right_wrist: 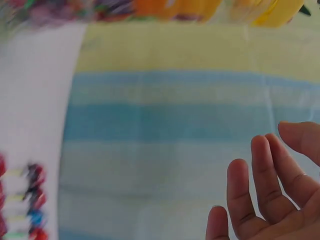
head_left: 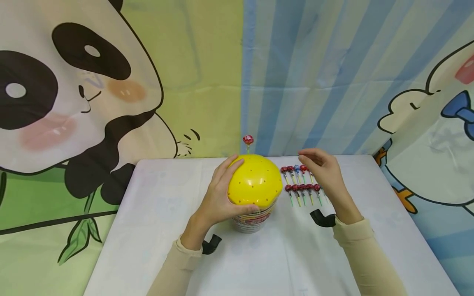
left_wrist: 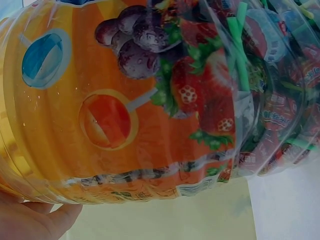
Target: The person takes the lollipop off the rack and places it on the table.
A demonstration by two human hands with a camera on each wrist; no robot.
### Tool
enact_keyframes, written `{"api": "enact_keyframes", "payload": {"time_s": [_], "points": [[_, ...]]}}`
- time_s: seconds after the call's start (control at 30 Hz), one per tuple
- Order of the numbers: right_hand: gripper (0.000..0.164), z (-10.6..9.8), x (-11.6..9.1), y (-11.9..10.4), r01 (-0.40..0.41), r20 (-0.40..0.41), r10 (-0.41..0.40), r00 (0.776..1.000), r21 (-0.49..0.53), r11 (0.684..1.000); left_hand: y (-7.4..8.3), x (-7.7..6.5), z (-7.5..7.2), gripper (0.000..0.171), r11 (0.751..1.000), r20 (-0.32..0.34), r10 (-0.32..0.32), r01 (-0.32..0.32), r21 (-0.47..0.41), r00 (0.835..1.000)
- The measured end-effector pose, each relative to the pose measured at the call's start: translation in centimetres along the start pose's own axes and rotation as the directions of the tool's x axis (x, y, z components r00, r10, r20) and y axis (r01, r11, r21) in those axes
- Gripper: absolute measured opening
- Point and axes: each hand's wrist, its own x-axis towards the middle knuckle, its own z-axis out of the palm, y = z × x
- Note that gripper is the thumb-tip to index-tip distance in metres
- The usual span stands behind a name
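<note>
A clear lollipop jar (head_left: pixel 249 224) with a domed yellow lid (head_left: pixel 255 181) stands on the table, the lid dotted with small holes. One red-wrapped lollipop (head_left: pixel 248 140) sticks up at the far side of the dome. My left hand (head_left: pixel 218 197) grips the lid from the left, thumb across its near side. In the left wrist view, the jar's orange fruit label (left_wrist: pixel 150 100) fills most of the picture, with wrapped lollipops visible through the plastic. Over the laid-out lollipops (head_left: pixel 303 188), my right hand (head_left: pixel 326 172) hovers with nothing in it, its fingers (right_wrist: pixel 262 170) loosely bent.
Two rows of wrapped lollipops lie right of the jar, partly hidden by the right hand. White cloth covers the table (head_left: pixel 148 230). Behind it hangs a printed curtain (head_left: pixel 207 82) with a panda on the left. Black wrist mounts (head_left: pixel 322 218) sit below both hands.
</note>
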Motion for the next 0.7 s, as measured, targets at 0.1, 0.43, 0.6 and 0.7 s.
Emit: {"api": "enact_keyframes", "payload": {"time_s": [0.1,0.43,0.6,0.7], "points": [[0.033,1.4,1.4,-2.1,0.022,0.076,-0.025,0.997,0.040,0.999,0.1,0.0,0.0,0.106,1.000,0.000,0.005,-0.005,0.004,1.000],[0.033,5.0,5.5,-6.4,0.056,0.390,-0.078,0.918,0.068,0.996,0.0,0.1,-0.2,0.106,0.999,0.001,0.031,-0.031,0.004,1.000],[0.033,6.3,6.8,-7.0,0.046,0.465,-0.065,0.883,0.051,0.998,0.0,0.1,-0.2,0.106,0.999,-0.003,0.043,-0.043,0.001,0.999],[0.032,6.7,7.2,-7.0,0.003,0.505,-0.036,0.862,0.066,0.998,0.0,0.1,-0.2,0.107,0.999,-0.002,0.039,-0.039,-0.001,0.999]]}}
